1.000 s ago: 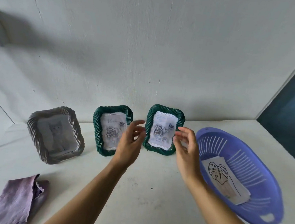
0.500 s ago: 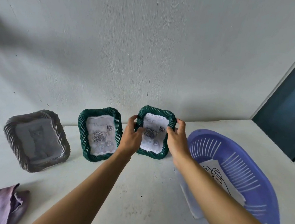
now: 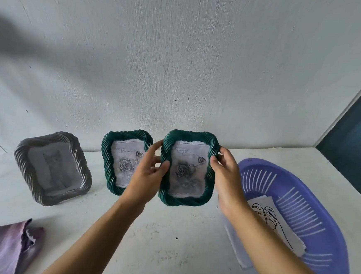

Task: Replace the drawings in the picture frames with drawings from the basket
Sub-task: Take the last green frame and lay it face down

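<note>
- green frame [image 3: 185, 202] w/ rose drawing [image 3: 188, 172]: upright, side edges gripped by left hand [image 3: 148, 177] & right hand [image 3: 228, 179].
- 2nd green frame [image 3: 108, 159], same roses, just left.
- grey frame [image 3: 80, 168], cat pic, far left.
- purple basket [image 3: 297, 182] at right, leaf drawing [image 3: 276, 224] inside.

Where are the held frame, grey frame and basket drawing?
held frame [image 3: 187, 170]: head view, centre, on the rose picture.
grey frame [image 3: 53, 168]: head view, centre, on the cat picture.
basket drawing [image 3: 280, 222]: head view, paper beside the leaf.

purple cloth [image 3: 4, 250]: cut off by the left and bottom edges.
standing green frame [image 3: 118, 151]: right side hidden behind the left hand [image 3: 146, 177].
leaf drawing [image 3: 287, 227]: left part hidden by the right forearm [image 3: 274, 252].
lettering in held green frame [image 3: 187, 170]: too blurred to read.
</note>
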Motion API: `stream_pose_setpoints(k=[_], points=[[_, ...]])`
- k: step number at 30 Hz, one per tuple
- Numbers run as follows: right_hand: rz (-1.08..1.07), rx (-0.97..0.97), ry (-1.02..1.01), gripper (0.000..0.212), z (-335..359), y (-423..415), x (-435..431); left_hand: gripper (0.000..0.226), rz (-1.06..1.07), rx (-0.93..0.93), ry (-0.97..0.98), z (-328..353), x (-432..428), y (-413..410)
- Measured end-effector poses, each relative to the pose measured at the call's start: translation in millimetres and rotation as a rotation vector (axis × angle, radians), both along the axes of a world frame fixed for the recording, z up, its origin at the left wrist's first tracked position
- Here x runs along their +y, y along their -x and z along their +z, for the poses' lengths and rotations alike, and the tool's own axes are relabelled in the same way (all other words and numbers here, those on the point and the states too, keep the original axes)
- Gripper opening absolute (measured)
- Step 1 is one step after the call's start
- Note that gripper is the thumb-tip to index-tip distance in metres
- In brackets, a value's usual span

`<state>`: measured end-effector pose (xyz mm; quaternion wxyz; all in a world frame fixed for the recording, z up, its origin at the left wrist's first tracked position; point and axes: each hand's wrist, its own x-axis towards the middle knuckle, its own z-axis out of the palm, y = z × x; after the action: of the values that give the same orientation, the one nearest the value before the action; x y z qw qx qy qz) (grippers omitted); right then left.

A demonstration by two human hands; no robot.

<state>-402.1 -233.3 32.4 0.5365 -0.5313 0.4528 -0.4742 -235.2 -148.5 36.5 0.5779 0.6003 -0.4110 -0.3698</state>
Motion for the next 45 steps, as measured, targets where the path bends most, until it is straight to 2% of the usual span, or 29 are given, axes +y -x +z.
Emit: stream_pose_setpoints(k=[5,10,12,16,20,23,27,28,36,41,45], points=[[0.269,-0.063,-0.027,0.023,11,3,40,0.045,-0.038,0.259,0.008,15,59,-11],[0.399,0.018,-0.031,0.023,-4,-2,85,0.045,0.087,0.264,-0.053,0,116,-18],[0.494,-0.03,-0.088,0.035,-14,-4,100,0.045,0.121,0.306,-0.087,-10,136,-19],[0.587,-0.13,-0.219,0.033,-29,-7,121,0.046,0.175,0.306,-0.164,-34,160,-16],[0.502,-0.01,-0.225,0.027,-47,-14,127,0.049,0.247,0.085,-0.312,-63,163,-22],[0.474,0.091,-0.189,0.021,-53,-18,123,0.05,0.229,-0.237,-0.397,-81,155,-27],[0.548,0.124,-0.214,0.017,-45,-15,111,0.041,0.194,-0.622,-0.425,-89,145,-23],[0.56,0.131,-0.202,0.018,-42,-13,108,0.039,0.178,-0.659,-0.428,-92,142,-22],[0.422,0.314,0.01,0.017,-28,-15,88,0.033,-0.041,-0.414,-0.357,-89,117,-10],[0.475,0.325,-0.029,0.019,-23,-43,99,0.033,-0.03,-0.173,-0.337,-55,131,-32],[0.461,0.207,-0.105,0.018,-28,-71,120,0.042,-0.053,-0.115,-0.26,-11,151,-47]])
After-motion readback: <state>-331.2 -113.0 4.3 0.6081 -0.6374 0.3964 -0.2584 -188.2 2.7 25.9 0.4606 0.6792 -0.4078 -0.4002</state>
